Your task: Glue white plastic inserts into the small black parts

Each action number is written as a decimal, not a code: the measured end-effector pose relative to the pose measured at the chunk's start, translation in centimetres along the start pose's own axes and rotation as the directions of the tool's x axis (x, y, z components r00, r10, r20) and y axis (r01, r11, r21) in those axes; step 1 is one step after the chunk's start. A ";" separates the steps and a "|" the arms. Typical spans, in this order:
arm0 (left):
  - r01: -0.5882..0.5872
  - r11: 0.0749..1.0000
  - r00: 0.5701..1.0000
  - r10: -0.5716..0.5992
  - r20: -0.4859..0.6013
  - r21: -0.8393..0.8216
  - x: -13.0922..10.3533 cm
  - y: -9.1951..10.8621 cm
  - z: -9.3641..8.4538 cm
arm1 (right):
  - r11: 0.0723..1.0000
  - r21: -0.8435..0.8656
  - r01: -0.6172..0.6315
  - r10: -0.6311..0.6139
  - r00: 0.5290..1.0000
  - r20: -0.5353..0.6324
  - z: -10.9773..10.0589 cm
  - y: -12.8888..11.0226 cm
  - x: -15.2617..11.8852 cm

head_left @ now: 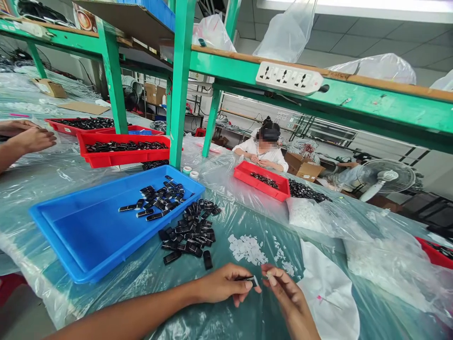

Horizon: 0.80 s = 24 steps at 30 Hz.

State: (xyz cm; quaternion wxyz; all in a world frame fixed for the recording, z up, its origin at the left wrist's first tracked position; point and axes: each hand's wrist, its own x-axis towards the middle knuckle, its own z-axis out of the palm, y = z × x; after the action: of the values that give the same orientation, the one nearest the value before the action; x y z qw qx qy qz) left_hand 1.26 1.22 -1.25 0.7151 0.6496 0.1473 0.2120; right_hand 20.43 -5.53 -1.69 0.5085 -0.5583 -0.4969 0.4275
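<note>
My left hand [231, 282] is closed on a small black rectangular piece [250, 279] with a pale end facing right. Just right of it, my right hand [283, 289] pinches a tiny whitish piece [268, 276], its shape partly hidden by the fingertips. The two hands are close together but apart. Beyond them lies a scatter of small translucent white pieces [247, 249]. A heap of similar black pieces [193, 229] sits on the plastic-covered table, beside a blue tray [95, 241] that holds more of them at its right end.
Green shelf posts [181, 85] rise behind the blue tray. Red bins [123, 156] of black parts stand at the back. On the right are a white cloth [329, 293] and clear bags of white pieces [385, 269]. Another person's hands [31, 137] work at left; a person [264, 146] sits opposite.
</note>
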 end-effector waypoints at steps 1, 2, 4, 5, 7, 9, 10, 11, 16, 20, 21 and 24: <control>-0.001 1.000 1.000 0.002 0.009 -0.010 0.0 0.1 0.0 | 0.993 0.114 -0.024 0.024 1.000 0.001 0.4 -0.4 -0.3; -0.002 1.000 1.000 0.002 0.014 -0.020 0.0 0.2 0.0 | 0.981 0.190 -0.037 0.038 0.999 -0.001 0.9 -0.8 -0.5; -0.001 0.999 1.000 0.002 0.019 -0.035 0.0 0.4 0.1 | 0.960 0.273 -0.061 0.056 0.998 0.025 1.5 -1.2 -0.9; -0.001 0.999 1.000 0.002 0.023 -0.041 0.0 0.5 0.1 | 0.955 0.288 -0.077 0.066 0.997 0.046 1.7 -1.3 -1.1; -0.006 0.999 0.999 0.007 0.041 -0.043 -0.1 0.7 0.2 | 0.951 0.288 -0.112 0.090 0.992 0.091 1.9 -1.4 -1.2; -0.016 0.999 0.998 0.018 0.055 -0.041 -0.2 0.8 0.3 | 0.949 0.281 -0.142 0.110 0.986 0.127 1.8 -1.2 -1.2; -0.023 0.999 0.998 0.025 0.059 -0.035 -0.2 0.9 0.3 | 0.948 0.280 -0.150 0.114 0.983 0.141 1.8 -1.1 -1.2; -0.030 0.999 0.998 0.031 0.063 -0.024 -0.3 0.9 0.4 | 0.946 0.282 -0.158 0.116 0.981 0.158 1.7 -1.0 -1.1; -0.046 0.999 0.997 0.045 0.070 0.011 -0.4 0.8 0.2 | 0.867 0.435 -0.242 0.133 0.955 0.266 1.7 -0.3 -0.6; -0.039 0.999 0.998 0.037 0.054 0.027 -0.4 0.7 0.2 | 0.774 0.544 -0.324 0.190 0.938 0.289 2.0 0.1 -0.4; -0.039 0.998 0.998 0.037 0.050 0.040 -0.4 0.7 0.2 | 0.756 0.556 -0.345 0.217 0.934 0.285 2.1 0.2 -0.3; -0.044 0.996 0.998 0.040 0.048 0.077 -0.5 0.6 0.1 | 0.727 0.573 -0.378 0.258 0.924 0.283 2.2 0.4 -0.3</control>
State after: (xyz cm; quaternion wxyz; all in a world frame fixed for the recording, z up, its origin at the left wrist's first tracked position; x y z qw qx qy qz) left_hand 0.87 0.90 -0.70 0.6878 0.6848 0.1251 0.2057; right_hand 18.27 -5.54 -2.33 0.5334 -0.3960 -0.2707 0.6967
